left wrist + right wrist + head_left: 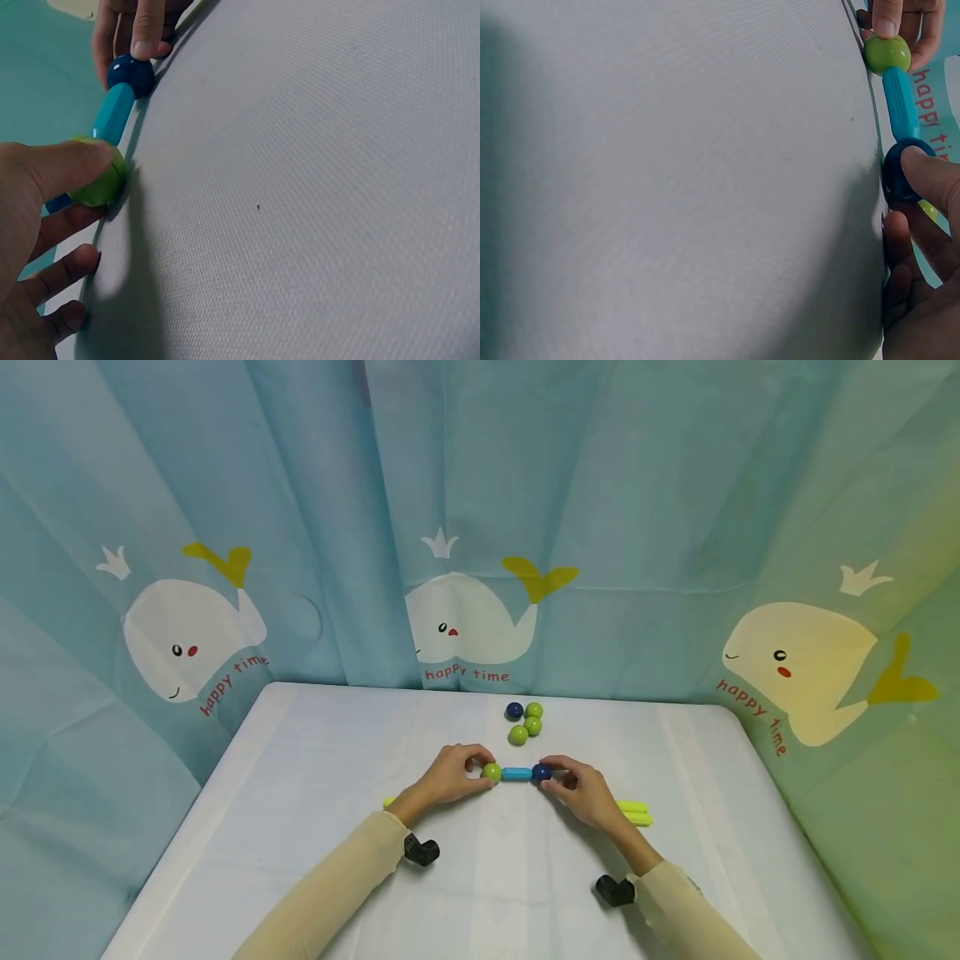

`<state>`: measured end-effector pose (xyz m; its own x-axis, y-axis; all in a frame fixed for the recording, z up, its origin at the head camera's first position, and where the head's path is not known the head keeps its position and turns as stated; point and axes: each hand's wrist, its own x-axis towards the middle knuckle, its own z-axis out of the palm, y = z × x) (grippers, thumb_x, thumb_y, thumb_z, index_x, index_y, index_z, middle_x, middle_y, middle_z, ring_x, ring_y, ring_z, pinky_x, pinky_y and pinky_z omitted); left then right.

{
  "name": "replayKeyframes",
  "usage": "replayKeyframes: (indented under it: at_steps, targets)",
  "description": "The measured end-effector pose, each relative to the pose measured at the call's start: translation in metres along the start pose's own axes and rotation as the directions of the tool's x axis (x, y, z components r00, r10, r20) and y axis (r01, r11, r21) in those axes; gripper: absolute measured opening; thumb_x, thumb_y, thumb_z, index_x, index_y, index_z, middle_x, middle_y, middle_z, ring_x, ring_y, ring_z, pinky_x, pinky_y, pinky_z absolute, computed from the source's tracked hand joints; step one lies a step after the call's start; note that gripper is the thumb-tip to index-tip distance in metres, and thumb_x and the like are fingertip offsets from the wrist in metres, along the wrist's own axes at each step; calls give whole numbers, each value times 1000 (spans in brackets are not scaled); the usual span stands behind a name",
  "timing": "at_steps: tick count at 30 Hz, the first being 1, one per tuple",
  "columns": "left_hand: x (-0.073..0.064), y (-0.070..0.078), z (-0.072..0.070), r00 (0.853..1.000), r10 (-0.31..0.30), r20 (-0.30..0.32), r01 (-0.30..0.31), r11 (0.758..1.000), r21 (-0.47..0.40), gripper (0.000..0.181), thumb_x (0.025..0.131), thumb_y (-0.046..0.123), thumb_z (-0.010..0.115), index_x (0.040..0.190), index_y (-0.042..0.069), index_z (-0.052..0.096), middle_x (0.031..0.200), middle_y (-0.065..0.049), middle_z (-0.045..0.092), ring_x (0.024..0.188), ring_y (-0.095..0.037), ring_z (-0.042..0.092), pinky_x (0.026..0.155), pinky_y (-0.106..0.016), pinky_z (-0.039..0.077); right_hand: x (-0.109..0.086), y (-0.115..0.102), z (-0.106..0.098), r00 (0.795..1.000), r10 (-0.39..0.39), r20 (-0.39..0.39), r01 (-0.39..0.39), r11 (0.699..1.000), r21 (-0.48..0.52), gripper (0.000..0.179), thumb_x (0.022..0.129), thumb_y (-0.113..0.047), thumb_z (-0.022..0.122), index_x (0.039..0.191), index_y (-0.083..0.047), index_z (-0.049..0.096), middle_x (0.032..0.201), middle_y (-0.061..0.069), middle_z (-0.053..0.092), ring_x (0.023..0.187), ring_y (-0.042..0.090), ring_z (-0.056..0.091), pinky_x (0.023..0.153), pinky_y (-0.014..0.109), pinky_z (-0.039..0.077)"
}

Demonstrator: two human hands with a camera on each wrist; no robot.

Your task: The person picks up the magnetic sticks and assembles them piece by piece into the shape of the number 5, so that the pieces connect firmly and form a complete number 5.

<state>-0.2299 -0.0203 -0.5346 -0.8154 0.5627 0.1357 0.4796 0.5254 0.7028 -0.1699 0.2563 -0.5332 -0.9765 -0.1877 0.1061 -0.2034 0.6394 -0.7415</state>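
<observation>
Between the two hands a light-blue rod (pixel 517 774) lies level, with a green ball (pixel 491 772) at its left end and a dark-blue ball (pixel 541 772) at its right end. My left hand (pixel 452 774) pinches the green ball between thumb and fingers; the left wrist view shows the thumb on top of that ball (pixel 101 176). On the other side my right hand (pixel 583 789) pinches the dark-blue ball, its thumb across the ball (pixel 904 171) in the right wrist view. Both balls touch the rod's ends, close to the white tabletop.
Beyond the hands sit a loose dark-blue ball (pixel 514 711) and three green balls (pixel 518 735). Yellow rods (pixel 636 818) lie beside the right forearm, and a yellow piece (pixel 388 802) shows partly behind the left wrist. A blue curtain (pixel 637 527) hangs behind the white table (pixel 300 760).
</observation>
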Motion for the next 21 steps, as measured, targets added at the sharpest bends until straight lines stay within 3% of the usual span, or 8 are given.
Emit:
replayKeyframes:
  at_steps: [21]
  targets:
    - [13, -4, -2, 1000, -7, 5, 7, 1000, 19, 30, 89, 20, 82, 118, 13, 73, 105, 3, 73, 84, -18, 58, 76, -28, 44, 7, -4, -2, 999, 40, 14, -40, 999, -11, 39, 97, -11, 72, 135, -9, 65, 124, 14, 70, 87, 18, 65, 80, 35, 54]
